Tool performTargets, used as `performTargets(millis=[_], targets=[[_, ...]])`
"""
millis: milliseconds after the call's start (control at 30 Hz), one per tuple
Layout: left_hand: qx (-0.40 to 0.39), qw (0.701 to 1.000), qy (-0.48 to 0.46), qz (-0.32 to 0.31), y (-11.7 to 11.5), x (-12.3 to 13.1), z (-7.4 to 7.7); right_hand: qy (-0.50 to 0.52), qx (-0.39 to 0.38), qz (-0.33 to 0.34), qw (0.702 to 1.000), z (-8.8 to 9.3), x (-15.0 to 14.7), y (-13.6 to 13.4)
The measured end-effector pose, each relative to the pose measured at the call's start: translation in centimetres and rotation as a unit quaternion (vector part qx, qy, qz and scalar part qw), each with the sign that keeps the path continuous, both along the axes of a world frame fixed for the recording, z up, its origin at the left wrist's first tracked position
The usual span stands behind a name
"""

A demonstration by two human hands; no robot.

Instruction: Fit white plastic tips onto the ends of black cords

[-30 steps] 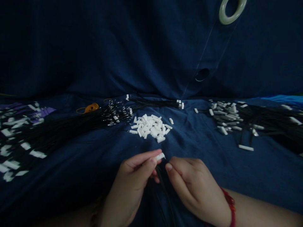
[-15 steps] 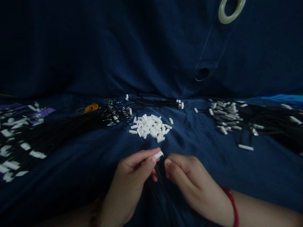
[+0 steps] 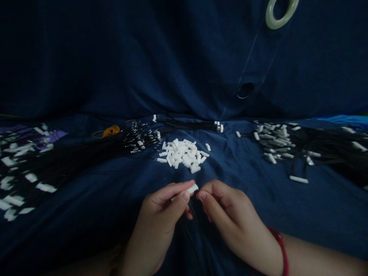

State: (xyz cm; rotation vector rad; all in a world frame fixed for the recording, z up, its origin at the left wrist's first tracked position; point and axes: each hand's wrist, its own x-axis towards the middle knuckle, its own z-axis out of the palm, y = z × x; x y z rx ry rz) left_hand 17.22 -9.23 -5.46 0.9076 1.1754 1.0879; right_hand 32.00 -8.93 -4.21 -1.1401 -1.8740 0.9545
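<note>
Toward the near edge of the blue cloth (image 3: 287, 203), the left hand (image 3: 158, 216) pinches a white connector housing (image 3: 193, 188) in its fingers. The right hand (image 3: 238, 220) bunches its fingers beside it; holding what, I cannot tell.

It looked like a makeshift assembly spot, whether in a home or a workshop could not be told: dark blue cloth (image 3: 301, 214) spread below and behind, a heap of white connectors (image 3: 182, 152), and bundled black wires (image 3: 94, 149) alongside.

Red brclt (image 3: 280, 239), R wrist (image 3: 268, 251)
</note>
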Motion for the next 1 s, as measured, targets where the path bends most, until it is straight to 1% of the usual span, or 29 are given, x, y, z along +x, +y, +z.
performTargets(millis=[200, 367, 633, 767, 833, 900, 933, 1000], targets=[[0.009, 1.0, -0.002, -0.003, -0.1, 0.0, 0.0, 0.001, -0.03, -0.001, 1.0, 0.0, 0.1, -0.1], [0.038, 0.998, 0.052, -0.019, -0.1, -0.2, -0.1, 0.019, -0.07, -0.007, 0.997, -0.1, -0.1, 0.0], [0.053, 0.995, 0.068, -0.042, 0.1, -0.1, 0.5, 0.02, -0.093, -0.006, 0.995, -0.2, 0.0, -0.1], [0.043, 0.996, 0.063, -0.051, 0.3, 0.0, 0.6, 0.006, -0.072, -0.003, 0.997, -0.2, 0.2, 0.0], [0.023, 0.998, 0.042, -0.04, 0.4, -0.1, 0.6, -0.008, -0.065, 0.013, 0.998, 0.2, 0.4, 0.3], [-0.002, 1.0, 0.011, -0.021, 0.5, -0.1, 0.7, -0.042, -0.06, 0.03, 0.997, 0.9, 0.8, 0.5], [-0.014, 1.0, -0.006, -0.01, 0.6, -0.1, 0.8, -0.066, -0.046, 0.034, 0.996, 1.3, 1.1, 0.6], [-0.03, 0.999, -0.045, 0.009, 0.8, -0.1, 1.0, -0.118, 0.023, 0.028, 0.992, 2.1, 1.6, 0.5]])
